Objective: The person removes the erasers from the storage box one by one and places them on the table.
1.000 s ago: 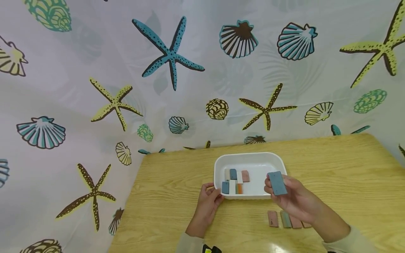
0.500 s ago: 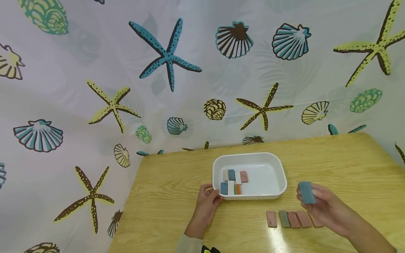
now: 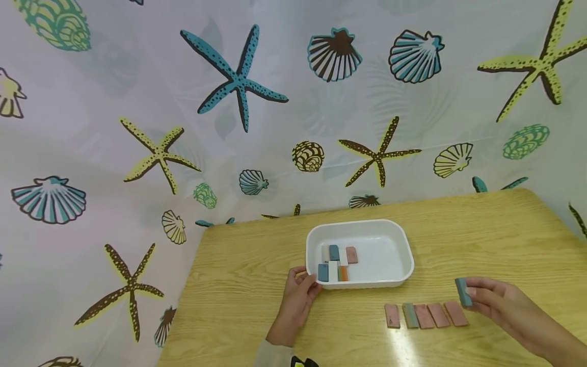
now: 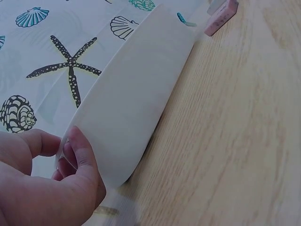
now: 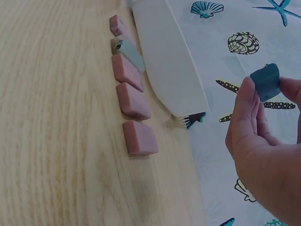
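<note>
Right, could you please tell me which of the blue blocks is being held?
The blue block pinched in the right hand, outside the white tray; the other two blue blocks lie inside it.

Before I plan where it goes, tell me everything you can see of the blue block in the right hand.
The blue block is a small, matte, grey-blue rectangular piece, possibly rubber, like an eraser. The right hand pinches it between thumb and fingers; nothing else appears to touch it. In the head view its long side runs roughly upright, slightly tilted, near the rightmost pink block. It appears lifted clear of the table. Any fine markings are too small to make out.
</note>
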A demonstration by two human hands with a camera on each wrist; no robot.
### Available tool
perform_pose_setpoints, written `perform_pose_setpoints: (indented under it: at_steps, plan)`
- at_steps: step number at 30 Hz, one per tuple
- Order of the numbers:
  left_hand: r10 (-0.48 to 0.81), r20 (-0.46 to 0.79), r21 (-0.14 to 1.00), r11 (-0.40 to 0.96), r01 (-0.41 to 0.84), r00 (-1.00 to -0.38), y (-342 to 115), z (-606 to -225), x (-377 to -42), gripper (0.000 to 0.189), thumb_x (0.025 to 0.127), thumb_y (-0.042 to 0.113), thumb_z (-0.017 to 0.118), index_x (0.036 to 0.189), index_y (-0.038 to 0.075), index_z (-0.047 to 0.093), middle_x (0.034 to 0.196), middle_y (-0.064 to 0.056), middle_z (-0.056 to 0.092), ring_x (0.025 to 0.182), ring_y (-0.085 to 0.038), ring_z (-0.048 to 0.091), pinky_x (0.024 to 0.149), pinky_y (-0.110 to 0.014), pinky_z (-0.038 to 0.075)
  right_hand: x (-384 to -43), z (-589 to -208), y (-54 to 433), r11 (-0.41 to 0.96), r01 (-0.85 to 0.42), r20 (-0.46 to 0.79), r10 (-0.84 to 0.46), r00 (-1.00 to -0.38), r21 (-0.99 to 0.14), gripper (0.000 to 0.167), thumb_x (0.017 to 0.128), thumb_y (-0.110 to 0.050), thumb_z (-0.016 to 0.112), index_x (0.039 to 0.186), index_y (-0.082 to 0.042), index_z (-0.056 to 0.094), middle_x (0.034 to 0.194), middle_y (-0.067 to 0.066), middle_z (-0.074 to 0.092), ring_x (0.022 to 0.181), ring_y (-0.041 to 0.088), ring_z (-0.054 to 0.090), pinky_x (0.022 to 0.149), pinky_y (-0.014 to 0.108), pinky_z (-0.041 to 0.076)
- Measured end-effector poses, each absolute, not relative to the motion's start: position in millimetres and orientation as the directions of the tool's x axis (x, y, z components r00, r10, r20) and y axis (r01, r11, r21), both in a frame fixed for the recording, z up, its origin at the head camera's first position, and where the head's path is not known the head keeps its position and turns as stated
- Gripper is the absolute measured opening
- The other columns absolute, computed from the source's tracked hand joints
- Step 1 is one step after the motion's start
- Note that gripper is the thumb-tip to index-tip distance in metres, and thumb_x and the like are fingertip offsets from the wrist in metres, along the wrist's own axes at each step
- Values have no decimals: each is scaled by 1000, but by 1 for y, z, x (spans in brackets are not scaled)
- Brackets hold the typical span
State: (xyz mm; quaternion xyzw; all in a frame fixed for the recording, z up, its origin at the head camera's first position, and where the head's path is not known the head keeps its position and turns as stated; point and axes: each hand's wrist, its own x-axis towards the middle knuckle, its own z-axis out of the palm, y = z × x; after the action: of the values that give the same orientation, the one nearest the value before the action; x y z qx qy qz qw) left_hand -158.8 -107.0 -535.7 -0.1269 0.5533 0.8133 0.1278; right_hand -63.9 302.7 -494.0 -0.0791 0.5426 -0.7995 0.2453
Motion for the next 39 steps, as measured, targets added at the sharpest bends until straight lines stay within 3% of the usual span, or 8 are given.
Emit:
perform_pose_setpoints:
  at_steps: [3,7,10,15,19,24,31,39]
  plan:
    - [68,-348,866,-358,-349,-935,-107,-536,-159,44,89,4,58,124,2,32,101,-13,48,83,-18,54,76,-26,52,-61,-496,301,-33,299,-270,-342,-900,-954,27,101,-15,37,122,-3,51,114,0,56,103,15,58,87,28,48]
    - [67,-349,865,-360,-349,-935,-107,-537,-160,44,89,4,58,124,2,32,101,-13,48,83,-18,54,76,-26,52,-59,-495,293,324,317,-378,-145,-914,-891,47,97,-29,49,126,8,44,110,8,60,95,16,62,84,40,50]
    - [65,-355,862,-362,-354,-932,-107,-538,-160,44,89,3,59,124,2,32,102,-13,48,83,-18,54,76,-26,52,-58,-496,290,478,308,-378,-54,-924,-822,54,95,-35,53,124,10,45,105,9,62,89,16,62,80,44,50]
    - [63,-356,860,-369,-353,-933,-106,-539,-161,43,89,3,58,124,2,32,102,-14,48,82,-18,54,75,-26,52,-60,-503,294,671,218,-278,18,-960,-708,56,91,-40,57,117,10,51,97,7,63,84,21,61,69,38,53]
    - [62,-354,859,-372,-351,-933,-106,-539,-163,42,89,3,57,123,2,32,102,-13,48,83,-18,54,76,-26,52,-62,-513,299,747,178,-227,38,-973,-640,53,90,-38,59,109,11,53,90,7,62,82,28,62,63,36,53]
    - [64,-353,858,-376,-351,-933,-105,-539,-163,40,89,2,57,122,3,34,102,-13,48,82,-17,54,76,-27,52,-62,-525,299,783,171,-224,42,-974,-598,51,89,-39,60,102,11,55,85,6,61,77,24,61,62,35,53]
    - [79,-344,859,-376,-348,-935,-105,-539,-163,42,89,3,58,123,2,33,102,-13,48,82,-16,54,77,-27,52,-67,-526,291,788,213,-298,40,-954,-577,58,87,-41,62,101,14,53,86,8,61,76,23,59,64,39,52]
    - [70,-346,859,-378,-346,-936,-106,-540,-163,43,89,4,59,123,2,33,102,-13,49,82,-17,54,77,-27,52,-70,-523,286,809,188,-299,16,-954,-557,54,86,-35,64,100,16,52,85,7,61,76,23,59,64,38,52]
